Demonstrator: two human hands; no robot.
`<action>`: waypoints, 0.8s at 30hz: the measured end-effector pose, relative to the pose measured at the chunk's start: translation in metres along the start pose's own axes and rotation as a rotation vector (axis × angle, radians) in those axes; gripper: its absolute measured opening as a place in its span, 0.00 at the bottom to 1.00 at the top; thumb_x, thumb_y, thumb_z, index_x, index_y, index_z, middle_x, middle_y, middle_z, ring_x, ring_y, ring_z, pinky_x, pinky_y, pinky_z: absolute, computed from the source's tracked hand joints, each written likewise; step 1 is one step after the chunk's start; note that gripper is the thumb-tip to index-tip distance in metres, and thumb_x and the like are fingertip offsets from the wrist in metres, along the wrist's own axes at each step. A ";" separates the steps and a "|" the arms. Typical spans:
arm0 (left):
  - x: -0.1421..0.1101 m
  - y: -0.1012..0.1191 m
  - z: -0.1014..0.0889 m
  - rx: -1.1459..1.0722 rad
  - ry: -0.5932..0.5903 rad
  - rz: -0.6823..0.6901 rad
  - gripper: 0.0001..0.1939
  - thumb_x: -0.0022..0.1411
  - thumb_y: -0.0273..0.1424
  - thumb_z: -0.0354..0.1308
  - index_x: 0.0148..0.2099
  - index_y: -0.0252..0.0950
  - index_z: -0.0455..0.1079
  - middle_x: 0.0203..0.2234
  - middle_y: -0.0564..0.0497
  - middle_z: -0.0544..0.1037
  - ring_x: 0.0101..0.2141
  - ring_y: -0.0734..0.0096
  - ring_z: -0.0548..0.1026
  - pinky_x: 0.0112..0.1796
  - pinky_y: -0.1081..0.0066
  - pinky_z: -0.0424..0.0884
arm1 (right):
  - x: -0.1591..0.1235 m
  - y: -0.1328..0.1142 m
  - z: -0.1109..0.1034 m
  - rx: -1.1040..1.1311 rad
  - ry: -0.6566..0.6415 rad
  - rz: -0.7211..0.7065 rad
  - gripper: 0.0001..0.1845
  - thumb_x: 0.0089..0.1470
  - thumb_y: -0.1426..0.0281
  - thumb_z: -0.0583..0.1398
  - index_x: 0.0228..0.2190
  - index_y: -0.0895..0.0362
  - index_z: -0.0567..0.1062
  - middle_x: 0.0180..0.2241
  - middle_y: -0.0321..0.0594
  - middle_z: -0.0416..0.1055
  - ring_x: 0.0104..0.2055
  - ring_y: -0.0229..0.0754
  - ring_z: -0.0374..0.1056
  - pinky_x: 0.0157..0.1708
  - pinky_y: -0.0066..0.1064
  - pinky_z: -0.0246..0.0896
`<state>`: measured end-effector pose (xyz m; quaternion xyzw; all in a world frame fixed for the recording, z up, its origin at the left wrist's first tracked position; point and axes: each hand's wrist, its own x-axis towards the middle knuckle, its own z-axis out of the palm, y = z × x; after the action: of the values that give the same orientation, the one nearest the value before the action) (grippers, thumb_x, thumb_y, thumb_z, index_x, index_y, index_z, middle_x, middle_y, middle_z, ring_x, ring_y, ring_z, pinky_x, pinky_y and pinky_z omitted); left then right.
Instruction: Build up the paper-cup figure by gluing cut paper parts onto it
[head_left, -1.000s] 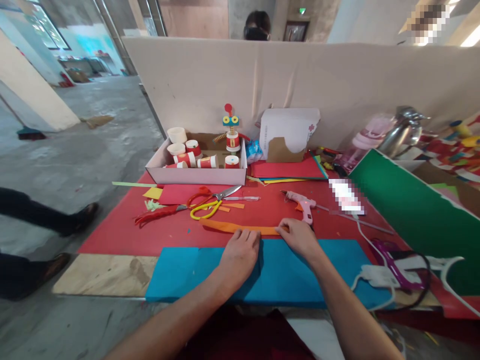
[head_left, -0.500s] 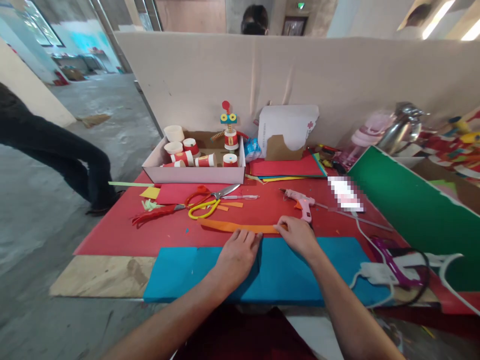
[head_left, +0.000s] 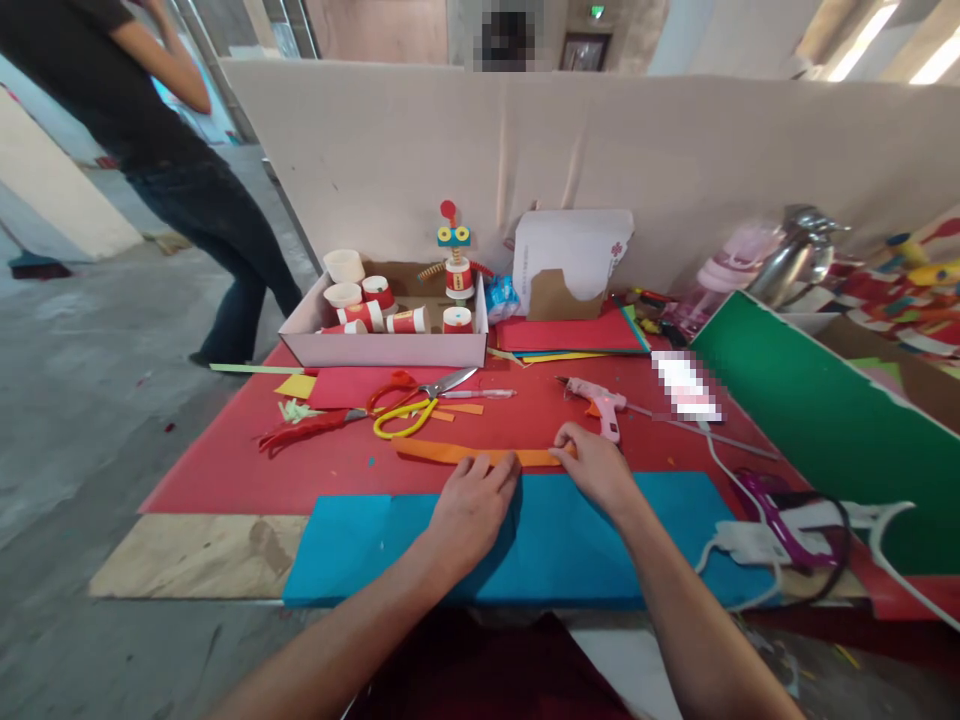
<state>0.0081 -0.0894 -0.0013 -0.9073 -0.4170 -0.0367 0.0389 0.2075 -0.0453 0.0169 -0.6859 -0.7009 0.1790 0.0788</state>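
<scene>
An orange paper strip [head_left: 431,451] lies lengthwise across the red table covering, just beyond the blue board [head_left: 600,545]. My left hand [head_left: 471,505] rests palm down, its stretched fingers pressing on the strip's middle. At the strip's right end, my right hand [head_left: 598,472] pinches the paper between thumb and fingers. Beyond the strip are scissors [head_left: 411,418] with a red and a yellow handle loop, smaller orange paper pieces [head_left: 461,409] and a pen [head_left: 484,393]. A pink glue gun [head_left: 602,402] lies just past my right hand.
A shallow box [head_left: 382,350] holds paper cups and a cup figure [head_left: 458,278]. Red-handled pliers [head_left: 311,430] lie at left. A green panel [head_left: 810,440], cables and a purple-and-white device [head_left: 780,530] occupy the right. A person [head_left: 202,200] stands beyond the table's left side.
The person at the left has come further into view, toward the table. Both my hands stay nearly in place on the orange strip, and the view has shifted slightly.
</scene>
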 end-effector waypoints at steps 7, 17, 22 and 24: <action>0.000 -0.002 0.002 -0.007 -0.027 0.011 0.25 0.64 0.24 0.43 0.63 0.32 0.56 0.57 0.41 0.66 0.46 0.58 0.66 0.46 0.58 0.63 | -0.030 -0.008 -0.003 -0.202 0.339 -0.158 0.18 0.60 0.74 0.47 0.46 0.61 0.72 0.45 0.52 0.71 0.47 0.51 0.65 0.48 0.40 0.59; -0.001 0.001 0.002 0.025 -0.032 -0.022 0.23 0.65 0.28 0.45 0.62 0.34 0.58 0.57 0.43 0.66 0.50 0.59 0.66 0.52 0.57 0.59 | -0.058 -0.010 0.051 -0.226 0.167 -0.532 0.32 0.61 0.55 0.48 0.60 0.61 0.59 0.60 0.48 0.59 0.63 0.51 0.53 0.61 0.46 0.50; -0.001 0.001 0.005 0.060 -0.019 -0.019 0.23 0.65 0.27 0.45 0.62 0.34 0.58 0.57 0.43 0.67 0.49 0.60 0.67 0.51 0.57 0.59 | -0.056 -0.002 0.051 -0.234 0.161 -0.527 0.35 0.60 0.52 0.47 0.61 0.60 0.56 0.62 0.47 0.56 0.65 0.49 0.49 0.62 0.46 0.48; -0.001 0.001 0.006 0.055 -0.009 -0.019 0.23 0.65 0.27 0.45 0.62 0.34 0.59 0.56 0.43 0.67 0.49 0.60 0.67 0.51 0.57 0.60 | -0.057 -0.002 0.052 -0.231 0.162 -0.520 0.35 0.60 0.52 0.47 0.61 0.60 0.56 0.62 0.47 0.56 0.65 0.49 0.49 0.62 0.46 0.47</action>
<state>0.0082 -0.0904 -0.0074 -0.9021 -0.4266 -0.0217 0.0615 0.1899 -0.1092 -0.0222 -0.5000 -0.8602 0.0166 0.0988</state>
